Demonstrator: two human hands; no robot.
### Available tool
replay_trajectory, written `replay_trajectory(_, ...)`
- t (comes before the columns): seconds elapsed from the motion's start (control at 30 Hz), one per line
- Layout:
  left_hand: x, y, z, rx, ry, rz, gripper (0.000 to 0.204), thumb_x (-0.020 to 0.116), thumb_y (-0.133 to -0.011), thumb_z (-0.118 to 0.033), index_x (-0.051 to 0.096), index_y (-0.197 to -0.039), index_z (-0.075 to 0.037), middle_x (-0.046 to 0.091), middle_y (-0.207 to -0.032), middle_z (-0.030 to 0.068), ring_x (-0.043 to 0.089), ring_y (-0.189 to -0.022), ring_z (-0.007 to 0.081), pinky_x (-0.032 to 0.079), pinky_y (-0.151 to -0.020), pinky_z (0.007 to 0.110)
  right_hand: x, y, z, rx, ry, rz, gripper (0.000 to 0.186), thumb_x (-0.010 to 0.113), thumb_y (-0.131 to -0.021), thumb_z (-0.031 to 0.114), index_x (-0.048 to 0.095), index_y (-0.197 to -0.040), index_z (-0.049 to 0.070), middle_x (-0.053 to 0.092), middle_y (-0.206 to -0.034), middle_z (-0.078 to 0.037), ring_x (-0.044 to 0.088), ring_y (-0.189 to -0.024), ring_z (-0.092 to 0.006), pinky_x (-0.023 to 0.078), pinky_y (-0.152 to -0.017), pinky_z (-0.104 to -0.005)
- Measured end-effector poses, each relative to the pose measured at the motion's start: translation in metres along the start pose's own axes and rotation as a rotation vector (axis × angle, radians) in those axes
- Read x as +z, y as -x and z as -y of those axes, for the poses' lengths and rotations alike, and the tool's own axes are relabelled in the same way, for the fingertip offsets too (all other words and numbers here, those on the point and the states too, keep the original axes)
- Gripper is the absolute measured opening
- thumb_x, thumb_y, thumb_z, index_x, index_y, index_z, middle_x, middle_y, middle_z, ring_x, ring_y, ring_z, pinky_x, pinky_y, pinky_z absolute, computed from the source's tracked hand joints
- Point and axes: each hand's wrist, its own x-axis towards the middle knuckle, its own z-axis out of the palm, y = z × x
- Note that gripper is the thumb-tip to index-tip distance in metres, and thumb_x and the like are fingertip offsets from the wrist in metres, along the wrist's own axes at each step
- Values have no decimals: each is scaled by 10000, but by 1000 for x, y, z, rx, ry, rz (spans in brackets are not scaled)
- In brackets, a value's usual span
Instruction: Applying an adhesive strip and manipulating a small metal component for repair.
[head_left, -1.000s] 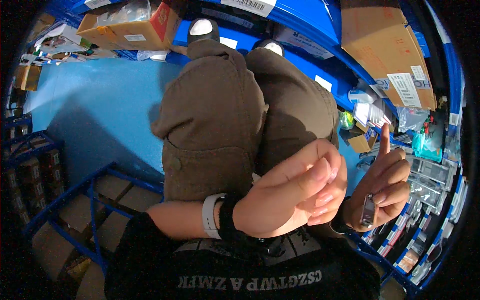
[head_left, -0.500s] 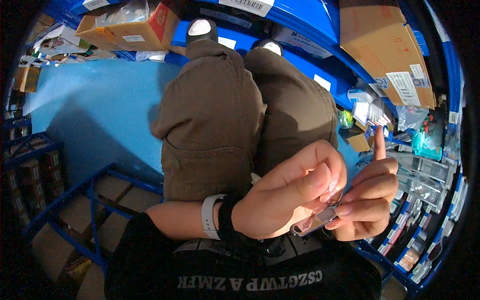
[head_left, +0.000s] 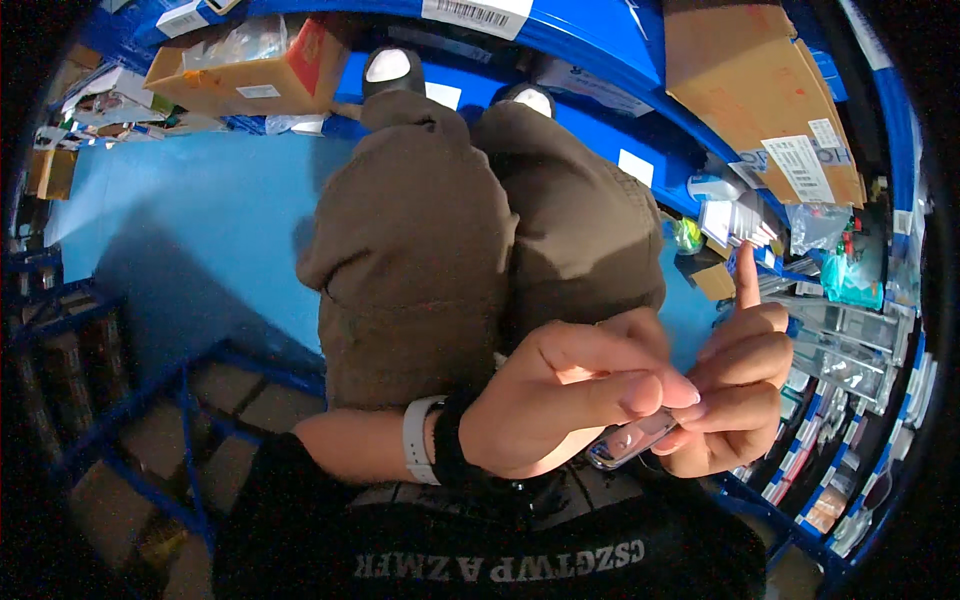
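Observation:
My left hand [head_left: 560,405] is closed, its thumb and index fingertips pressed together against my right fingertips. Whatever lies in that pinch, if anything, is too small to make out. My right hand [head_left: 745,385] has its index finger pointing up, while its thumb and other fingers close on one end of a small shiny oblong piece [head_left: 630,441] with a dark rounded rim. This piece juts out below both hands, in front of my black shirt; its exact kind does not show. A white wristband [head_left: 416,440] circles my left wrist.
Ahead are blue shelves [head_left: 590,35] with an open carton [head_left: 240,85] at left and a tall brown carton [head_left: 760,100] at right. Bagged and boxed goods line racks [head_left: 830,470] on my right. Blue floor [head_left: 200,190] and a blue-framed rack [head_left: 185,390] lie left.
My left thumb and index finger have moved right and come together at my right fingertips. The shiny piece has shifted slightly. The surroundings have slid a little left in view.

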Motion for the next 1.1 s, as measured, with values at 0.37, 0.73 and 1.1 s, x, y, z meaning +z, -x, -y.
replay_trajectory(0.37, 0, 0, 3, 14, -8, -7, 217, 537, -875, -166, 610, -926, 32, 464, -794, 33, 458, -630, 104, 355, -567, 238, 3, 0, 2, 8, -20, -25, 228, 781, -560, 227, 628, -724, 192, 514, -714, 56, 476, -661, -111, 244, -997, -556)
replay_trajectory(0.73, 0, 2, 4, -43, -12, 18, 221, 483, -905, -242, 518, -881, -25, 423, -832, 10, 421, -697, 86, 327, -602, 217, 7, 2, 2, -12, -36, -49, 205, 768, -560, 247, 626, -698, 195, 521, -724, 58, 486, -662, -103, 250, -992, -559)
replay_trajectory(1.1, 0, 2, -2, -54, -118, 53, 196, 436, -923, -246, 461, -877, -57, 410, -839, 19, 383, -681, 88, 312, -622, 216, 12, 2, 2, -11, -53, -97, 193, 764, -560, 258, 622, -678, 202, 526, -694, 64, 485, -655, -97, 278, -987, -539)
